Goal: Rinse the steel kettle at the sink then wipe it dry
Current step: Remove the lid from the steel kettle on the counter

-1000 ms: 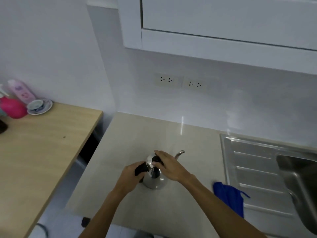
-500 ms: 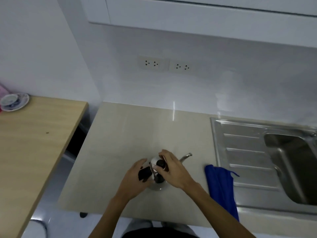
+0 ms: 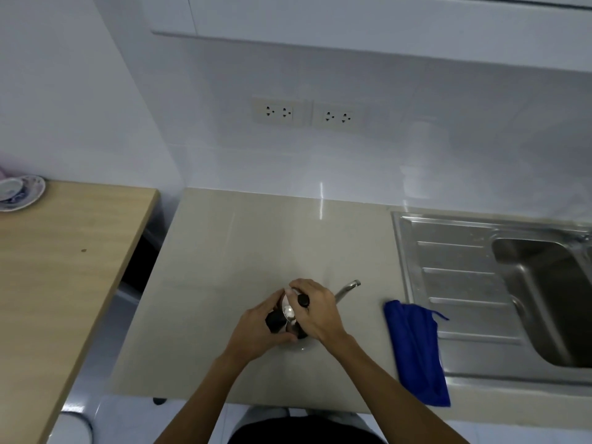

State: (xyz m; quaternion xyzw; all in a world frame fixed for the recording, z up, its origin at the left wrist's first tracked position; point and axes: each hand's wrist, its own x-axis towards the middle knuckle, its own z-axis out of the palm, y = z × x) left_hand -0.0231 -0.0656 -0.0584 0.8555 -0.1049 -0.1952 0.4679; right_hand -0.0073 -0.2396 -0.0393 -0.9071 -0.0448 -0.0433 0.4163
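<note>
On counter (image 3: pixel 224 251), kettle (image 3: pixel 347 288) still gripped.

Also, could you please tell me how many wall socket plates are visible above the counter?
2. The left socket plate and the right socket plate sit side by side on the white wall, above the counter. None seems hidden.

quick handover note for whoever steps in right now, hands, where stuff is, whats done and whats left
Left hand: wrapped on the kettle's black handle.
Right hand: on top of the kettle, fingers at the lid and its black knob.
Steel kettle: on the beige counter, spout toward the sink; whether it is lifted cannot be told.
Blue cloth: lying at the counter's edge, overlapping the drainboard, untouched.
Sink: to the right, no running water visible.
Done: kettle gripped.
Left: carry it to the sink, rinse, then wipe it dry with the cloth.
</note>
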